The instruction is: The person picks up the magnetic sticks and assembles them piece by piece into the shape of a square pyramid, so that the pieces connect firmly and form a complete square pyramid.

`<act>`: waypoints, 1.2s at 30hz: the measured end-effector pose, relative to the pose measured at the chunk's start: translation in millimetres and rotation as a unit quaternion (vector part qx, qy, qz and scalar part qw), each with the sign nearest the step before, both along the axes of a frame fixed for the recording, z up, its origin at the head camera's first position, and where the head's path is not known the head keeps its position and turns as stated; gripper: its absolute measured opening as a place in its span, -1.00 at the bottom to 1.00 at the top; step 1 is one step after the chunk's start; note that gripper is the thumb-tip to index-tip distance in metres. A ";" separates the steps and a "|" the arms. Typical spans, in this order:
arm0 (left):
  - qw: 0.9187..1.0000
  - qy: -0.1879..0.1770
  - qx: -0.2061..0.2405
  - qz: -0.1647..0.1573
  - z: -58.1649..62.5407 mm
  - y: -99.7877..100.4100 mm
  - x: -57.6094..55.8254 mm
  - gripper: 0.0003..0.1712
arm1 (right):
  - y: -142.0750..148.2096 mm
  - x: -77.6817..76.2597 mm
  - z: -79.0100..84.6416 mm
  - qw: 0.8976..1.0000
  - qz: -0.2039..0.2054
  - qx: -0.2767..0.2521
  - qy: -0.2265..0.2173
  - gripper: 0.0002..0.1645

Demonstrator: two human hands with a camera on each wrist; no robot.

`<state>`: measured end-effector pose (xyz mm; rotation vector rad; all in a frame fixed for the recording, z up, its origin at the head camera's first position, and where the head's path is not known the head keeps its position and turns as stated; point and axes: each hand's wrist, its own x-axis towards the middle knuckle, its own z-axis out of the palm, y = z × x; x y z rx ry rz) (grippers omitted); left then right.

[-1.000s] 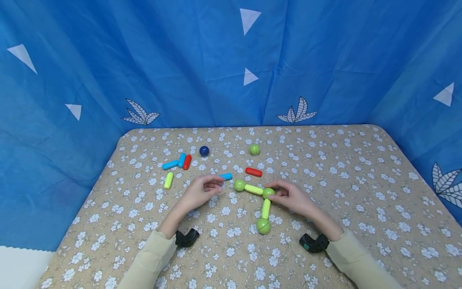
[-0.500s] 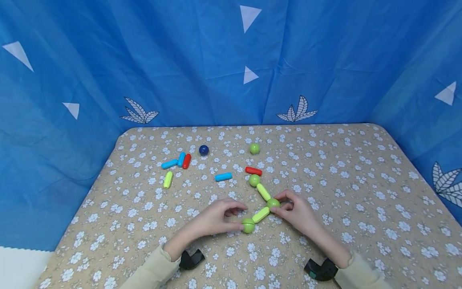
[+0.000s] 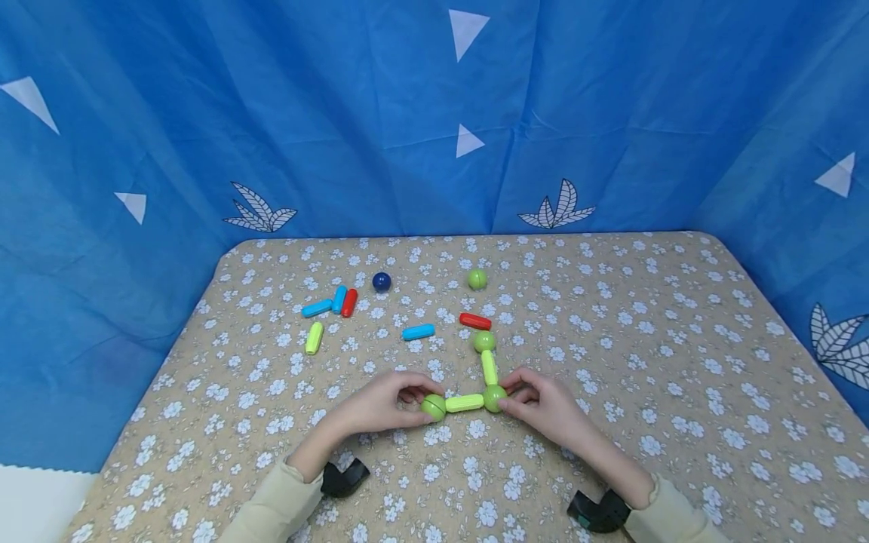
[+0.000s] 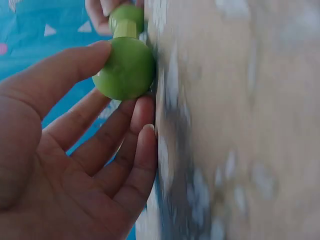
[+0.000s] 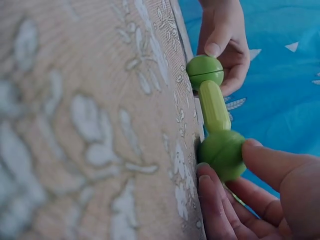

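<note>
Three green balls and two yellow-green rods are joined in an L shape on the flowered cloth. My left hand (image 3: 387, 403) holds the left end ball (image 3: 433, 408) between thumb and fingers. The corner ball (image 3: 495, 398) is pinched by my right hand (image 3: 546, 407). One rod (image 3: 465, 403) runs between these two balls. A second rod (image 3: 489, 368) leads away from the corner to the far ball (image 3: 484, 342), which no hand touches. In the right wrist view, thumb and fingertips press the corner ball (image 5: 222, 155). The left wrist view shows the left thumb against its ball (image 4: 127, 70).
Just behind the far ball lies a red rod (image 3: 475, 321), with a blue rod (image 3: 418, 332) to its left. Farther left are a yellow-green rod (image 3: 314, 338), a red rod (image 3: 349, 302) and two blue rods (image 3: 317, 308). A dark blue ball (image 3: 382, 282) and a loose green ball (image 3: 478, 279) sit farther back.
The joined piece has come nearer and swung clockwise, its near end ball now at the left. My left hand moved from beside the blue rod onto that ball; my right hand kept the corner ball.
</note>
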<state>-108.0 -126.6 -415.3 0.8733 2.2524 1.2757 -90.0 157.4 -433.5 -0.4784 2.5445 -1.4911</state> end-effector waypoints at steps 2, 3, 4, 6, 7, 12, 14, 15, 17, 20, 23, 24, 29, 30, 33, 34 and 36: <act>1.000 -0.004 0.004 0.001 -0.2 -5.3 -2.2 -0.62 | -0.5 -2.5 1.2 1.000 0.003 0.002 -0.006 -0.80; 1.000 -0.004 0.004 0.002 -0.1 -7.3 -3.1 -0.62 | -0.8 -4.8 2.0 1.000 -0.001 0.003 -0.007 -0.81; 1.000 -0.004 0.007 0.002 0.1 -8.7 -3.8 -0.62 | -0.9 -8.0 2.8 1.000 -0.008 0.007 -0.006 -0.80; 1.000 -0.007 0.008 0.002 -0.2 -10.7 -4.7 -0.62 | -1.0 -16.7 5.1 1.000 -0.023 0.011 0.002 -0.75; 1.000 -0.008 0.010 0.001 -0.7 -11.1 -5.2 -0.62 | -1.2 -22.1 5.9 0.999 -0.030 0.013 0.005 -0.71; 1.000 -0.012 0.015 -0.008 -3.7 -10.4 -6.8 -0.61 | -2.6 -49.4 5.6 0.999 -0.038 -0.012 -0.023 -0.56; 1.000 -0.010 0.019 -0.013 -4.6 -9.4 -7.8 -0.60 | -4.2 -57.4 4.5 0.998 -0.033 -0.023 -0.042 -0.56; 1.000 -0.009 0.020 -0.015 -4.9 -9.2 -8.3 -0.60 | -5.0 -60.4 4.3 0.998 -0.032 -0.020 -0.046 -0.57; 1.000 -0.008 0.020 -0.015 -4.9 -9.4 -9.0 -0.60 | -7.1 -65.1 4.2 0.999 -0.026 -0.011 -0.045 -0.58; 1.000 -0.010 0.016 -0.012 -3.6 -10.1 -9.1 -0.60 | -10.4 -68.9 5.0 0.999 -0.020 0.007 -0.035 -0.60; 1.000 -0.013 0.013 -0.007 -2.6 -10.9 -8.7 -0.61 | -12.2 -70.2 5.9 0.999 -0.018 0.008 -0.032 -0.61; 1.000 -0.013 0.011 -0.006 -2.6 -11.0 -8.9 -0.61 | -12.3 -70.4 5.8 0.999 -0.018 0.005 -0.034 -0.62; 1.000 -0.021 0.010 -0.003 -2.0 -15.4 -10.9 -0.62 | -12.3 -71.0 4.2 0.998 -0.016 -0.019 -0.050 -0.61; 1.000 -0.020 0.012 -0.001 -1.8 -18.1 -12.4 -0.62 | -12.4 -71.1 3.7 0.998 -0.016 -0.023 -0.053 -0.61; 0.999 -0.015 0.036 0.035 -1.5 -30.6 -20.2 -0.60 | -12.8 -71.2 2.2 0.998 -0.015 -0.028 -0.058 -0.59; 0.997 -0.012 0.045 0.062 -1.0 -35.9 -23.9 -0.59 | -12.9 -71.1 1.8 0.998 -0.016 -0.030 -0.060 -0.59; 0.989 0.001 0.066 0.131 0.9 -47.1 -31.6 -0.59 | -13.2 -71.0 0.8 0.997 -0.017 -0.031 -0.062 -0.58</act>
